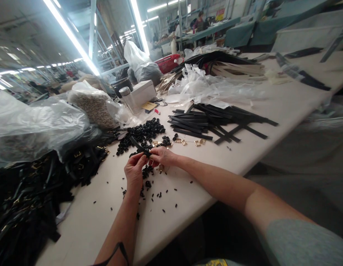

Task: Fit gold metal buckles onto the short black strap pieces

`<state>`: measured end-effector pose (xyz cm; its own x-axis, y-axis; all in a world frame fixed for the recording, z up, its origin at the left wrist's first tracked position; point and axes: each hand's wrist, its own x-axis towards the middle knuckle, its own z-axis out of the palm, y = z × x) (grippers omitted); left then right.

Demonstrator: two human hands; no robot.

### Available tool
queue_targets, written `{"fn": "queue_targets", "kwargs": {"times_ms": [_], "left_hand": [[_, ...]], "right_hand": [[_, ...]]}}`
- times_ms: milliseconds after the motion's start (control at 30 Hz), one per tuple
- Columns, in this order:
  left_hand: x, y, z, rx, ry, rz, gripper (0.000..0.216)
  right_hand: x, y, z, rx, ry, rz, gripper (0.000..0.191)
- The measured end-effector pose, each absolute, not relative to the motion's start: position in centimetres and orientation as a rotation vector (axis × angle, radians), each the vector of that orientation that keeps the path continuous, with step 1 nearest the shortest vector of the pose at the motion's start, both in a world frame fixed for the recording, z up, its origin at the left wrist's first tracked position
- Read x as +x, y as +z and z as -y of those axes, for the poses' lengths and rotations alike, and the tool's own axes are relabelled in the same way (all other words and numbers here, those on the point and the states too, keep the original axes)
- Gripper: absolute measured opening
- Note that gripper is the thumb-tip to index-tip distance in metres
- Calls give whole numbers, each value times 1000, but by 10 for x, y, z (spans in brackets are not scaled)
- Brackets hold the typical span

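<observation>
Both my hands meet over the table, their fingers pinched round a black strap (pixel 136 144) whose end sticks up to the left. My left hand (pixel 135 168) grips it from the near left, and my right hand (pixel 163 156) from the right. A bit of gold metal shows by the right fingertips, perhaps a buckle, mostly hidden by the fingers. Just beyond the hands lies a heap of small black loops (pixel 145 131). Gold buckles (pixel 183 142) are scattered to the right of it. Tiny black pieces (pixel 160 194) dot the tabletop below the hands.
Flat black straps (pixel 204 122) lie stacked at the right, behind them crumpled white plastic (pixel 199 87). A dark pile of straps with buckles (pixel 27 195) covers the left side. Plastic bags (pixel 90 103), a clear jar (pixel 128 99) and a white box (pixel 143 92) stand at the back.
</observation>
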<state>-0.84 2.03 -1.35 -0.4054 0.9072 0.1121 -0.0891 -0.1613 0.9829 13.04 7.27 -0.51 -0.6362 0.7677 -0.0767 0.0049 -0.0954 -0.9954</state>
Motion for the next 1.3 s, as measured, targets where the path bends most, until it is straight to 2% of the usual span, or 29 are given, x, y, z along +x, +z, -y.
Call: {"fn": "queue_targets", "kwargs": {"times_ms": [500,800,1000,1133,1300], "left_hand": [[-19,-12,-16,1309,1476,-1532,29],[-21,-18,-22,1500,1441,-1565,19],[-20,-14,-21,1603,1389,-1610,17],[-11,-10,-19,1460,1417,-1515,23],[-10,-6,-19,1019,1553,-1288,35]], "right_hand": [[128,-14,-74,-864,1807,1583,12],[129,-13,-74,-884,1773,1663,15],[134,-8,-74,-809,1764,1705,2],[136,-4,-75,-882,1727,1668,16],[136,1,-74,-843,1639,1625,19]]}}
